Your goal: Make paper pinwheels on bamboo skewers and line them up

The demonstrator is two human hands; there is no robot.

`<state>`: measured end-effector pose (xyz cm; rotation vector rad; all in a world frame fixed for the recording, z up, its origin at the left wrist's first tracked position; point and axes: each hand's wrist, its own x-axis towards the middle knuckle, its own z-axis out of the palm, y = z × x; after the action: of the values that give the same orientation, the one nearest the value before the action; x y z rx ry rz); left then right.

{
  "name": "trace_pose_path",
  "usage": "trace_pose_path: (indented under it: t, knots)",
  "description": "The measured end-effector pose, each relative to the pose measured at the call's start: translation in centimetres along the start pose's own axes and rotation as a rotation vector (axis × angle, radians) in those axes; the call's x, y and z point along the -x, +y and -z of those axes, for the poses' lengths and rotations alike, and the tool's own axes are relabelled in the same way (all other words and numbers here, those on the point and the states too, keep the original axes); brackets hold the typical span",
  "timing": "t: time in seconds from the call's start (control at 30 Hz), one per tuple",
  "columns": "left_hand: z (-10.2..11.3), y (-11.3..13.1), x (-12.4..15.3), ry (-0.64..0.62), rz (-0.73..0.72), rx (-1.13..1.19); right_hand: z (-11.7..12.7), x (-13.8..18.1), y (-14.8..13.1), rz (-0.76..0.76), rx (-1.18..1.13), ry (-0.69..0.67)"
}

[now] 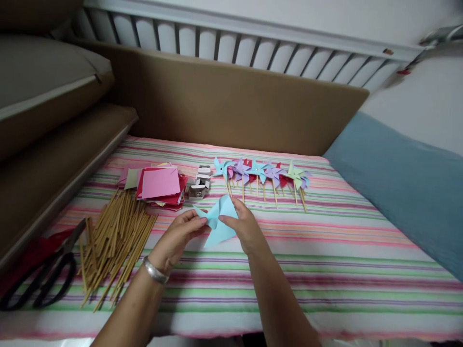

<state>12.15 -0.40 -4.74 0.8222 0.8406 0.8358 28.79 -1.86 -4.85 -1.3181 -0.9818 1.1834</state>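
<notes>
A light blue sheet of paper (221, 233) is held up between my two hands, some of its corners bent in toward the middle like a pinwheel. My left hand (184, 230), with a silver bangle on the wrist, pinches the left side of the paper between thumb and fingers. On the other side my right hand (243, 222) grips it, thumb pressed near the centre and fingers behind. Beyond my hands lies a row of finished paper pinwheels (257, 169) on sticks, in blue, purple, red and green.
Left of my hands are stacked coloured paper squares (161, 182), small open boxes (199, 185), a heap of thin wooden sticks (115, 236) and black-handled scissors (54, 270). A striped cloth (325, 270) covers the surface. A brown board (231, 101) stands along the back.
</notes>
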Motion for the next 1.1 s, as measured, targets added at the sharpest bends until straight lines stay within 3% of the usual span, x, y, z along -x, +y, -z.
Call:
trace_pose_path:
  t: [0.3,0.57,0.7,0.83,0.93,1.1]
  knots:
    - [-1.6,-1.7,-0.7,0.142,-0.04,0.199,-2.4,0.6,0.7,0.077,-0.113,0.072]
    - [-0.3,-1.1,-0.9,0.252,-0.056,0.171,-3.2,0.7,0.8,0.025,-0.085,0.056]
    - [1.5,0.3,-0.8,0.337,-0.085,0.192,-2.4,1.2,0.2,0.334,0.277,0.049]
    - [2.9,1.7,-0.2,0.414,-0.099,0.206,-2.2,1.8,-0.1,0.645,0.634,-0.123]
    - [3.2,2.2,0.0,0.414,-0.098,0.205,-2.8,2.0,0.3,0.717,0.762,-0.172]
    - [3.0,1.8,-0.2,0.425,-0.095,0.156,-3.4,1.9,0.9,0.753,0.794,-0.124]
